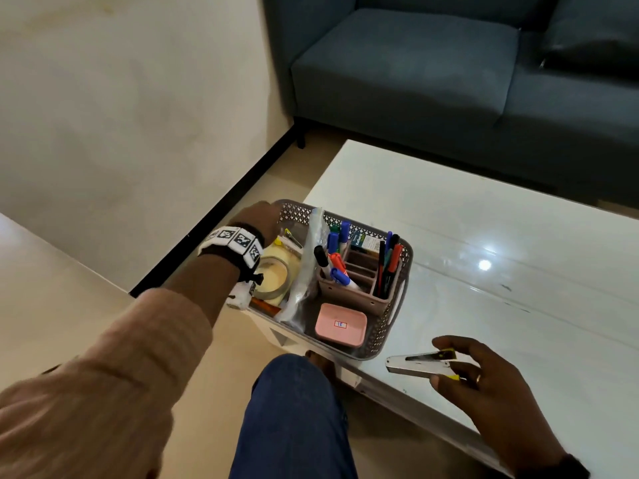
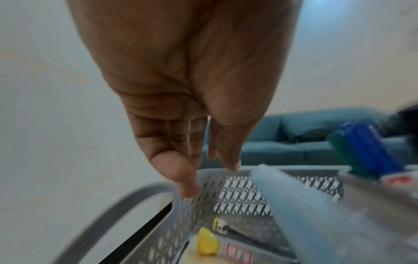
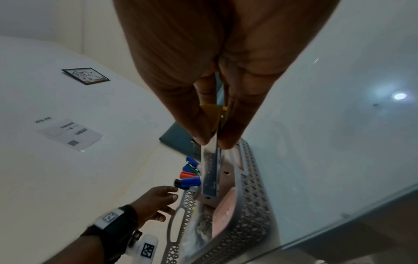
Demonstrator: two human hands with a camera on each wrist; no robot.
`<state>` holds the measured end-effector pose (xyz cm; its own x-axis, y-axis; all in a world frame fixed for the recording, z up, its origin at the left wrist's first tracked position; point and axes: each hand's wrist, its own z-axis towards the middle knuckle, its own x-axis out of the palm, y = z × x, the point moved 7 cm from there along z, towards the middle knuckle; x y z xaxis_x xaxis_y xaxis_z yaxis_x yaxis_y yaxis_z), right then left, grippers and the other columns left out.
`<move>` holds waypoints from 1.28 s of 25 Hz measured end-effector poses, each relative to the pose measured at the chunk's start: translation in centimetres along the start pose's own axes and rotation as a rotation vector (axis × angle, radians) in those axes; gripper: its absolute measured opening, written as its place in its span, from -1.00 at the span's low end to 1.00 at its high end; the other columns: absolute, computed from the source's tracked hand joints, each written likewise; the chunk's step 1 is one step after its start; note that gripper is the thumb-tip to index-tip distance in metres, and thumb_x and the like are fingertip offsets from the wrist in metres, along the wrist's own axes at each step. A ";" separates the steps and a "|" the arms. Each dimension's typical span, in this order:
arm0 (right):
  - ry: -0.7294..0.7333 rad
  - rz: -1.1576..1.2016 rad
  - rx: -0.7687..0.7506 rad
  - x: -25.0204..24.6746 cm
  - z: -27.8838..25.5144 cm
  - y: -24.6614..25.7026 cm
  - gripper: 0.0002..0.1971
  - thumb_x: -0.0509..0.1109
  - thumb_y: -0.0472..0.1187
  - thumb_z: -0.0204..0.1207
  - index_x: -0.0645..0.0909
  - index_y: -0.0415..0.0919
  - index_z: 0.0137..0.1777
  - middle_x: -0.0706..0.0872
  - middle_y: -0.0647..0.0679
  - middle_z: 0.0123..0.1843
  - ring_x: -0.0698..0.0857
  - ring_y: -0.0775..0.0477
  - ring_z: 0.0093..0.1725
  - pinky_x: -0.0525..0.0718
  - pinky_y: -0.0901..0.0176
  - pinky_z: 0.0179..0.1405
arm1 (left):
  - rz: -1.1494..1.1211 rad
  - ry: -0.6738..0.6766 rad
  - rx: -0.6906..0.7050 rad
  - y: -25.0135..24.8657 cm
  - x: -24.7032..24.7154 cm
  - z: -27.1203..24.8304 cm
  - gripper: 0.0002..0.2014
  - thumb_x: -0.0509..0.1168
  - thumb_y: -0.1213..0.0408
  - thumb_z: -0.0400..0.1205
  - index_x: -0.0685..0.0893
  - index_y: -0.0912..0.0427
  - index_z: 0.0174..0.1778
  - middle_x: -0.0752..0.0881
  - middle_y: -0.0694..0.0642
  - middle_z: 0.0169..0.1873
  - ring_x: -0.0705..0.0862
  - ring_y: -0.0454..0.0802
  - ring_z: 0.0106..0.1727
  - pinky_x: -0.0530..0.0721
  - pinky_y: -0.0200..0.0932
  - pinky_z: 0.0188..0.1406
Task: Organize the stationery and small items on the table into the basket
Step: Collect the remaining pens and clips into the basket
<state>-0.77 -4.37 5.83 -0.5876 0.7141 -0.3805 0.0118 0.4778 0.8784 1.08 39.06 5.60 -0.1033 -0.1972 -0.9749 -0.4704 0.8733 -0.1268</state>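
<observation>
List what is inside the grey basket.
The basket holds a pen holder with markers, a pink case, a tape roll, a plastic bag; items beneath them are hidden.

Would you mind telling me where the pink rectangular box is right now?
In the head view, the pink rectangular box lies flat in the grey perforated basket's near right corner, just before the pen holder.

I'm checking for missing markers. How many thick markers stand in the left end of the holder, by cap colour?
blue markers: 3
green marker: 1
red marker: 1
black marker: 1
Total: 6
</observation>
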 end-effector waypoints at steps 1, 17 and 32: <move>-0.003 0.004 -0.031 0.1 0.1 1.1 -0.52 0.63 -0.35 0.36 0.71 0.24 0.11 0.80 0.20 0.05 0.80 0.13 -0.01 0.68 0.38 -0.08 | -0.011 -0.032 0.023 -0.9 -1.3 -1.4 -0.62 0.27 0.10 0.69 0.56 0.08 0.42 0.72 0.26 0.25 0.70 0.27 0.21 0.66 0.07 0.19; 0.034 0.135 -0.350 5.4 4.4 11.9 -0.57 0.55 -0.14 0.51 0.57 0.11 0.34 0.73 0.27 0.16 0.77 0.19 0.09 0.76 0.27 -0.01 | -0.462 0.040 0.338 -10.8 -4.5 -17.5 -0.40 0.41 0.15 0.64 0.37 -0.24 0.58 0.63 -0.21 0.15 0.63 -0.29 0.07 0.62 -0.33 0.03; -0.032 0.052 0.005 2.4 2.0 -0.4 -0.87 0.44 -0.14 0.58 0.73 0.17 -0.04 0.83 0.16 -0.18 0.82 0.09 -0.16 0.80 -0.01 -0.01 | -0.306 0.028 -0.480 2.4 3.0 1.3 -0.56 0.44 -0.16 0.34 0.76 0.22 -0.27 0.83 0.23 -0.33 0.82 0.16 -0.28 0.82 -0.01 -0.17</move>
<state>-0.55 -1.82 3.99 -0.5600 0.7539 -0.3436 0.0457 0.4422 0.8958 0.78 41.15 2.17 0.0802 -0.4270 -0.9007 -0.8277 0.4750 -0.2989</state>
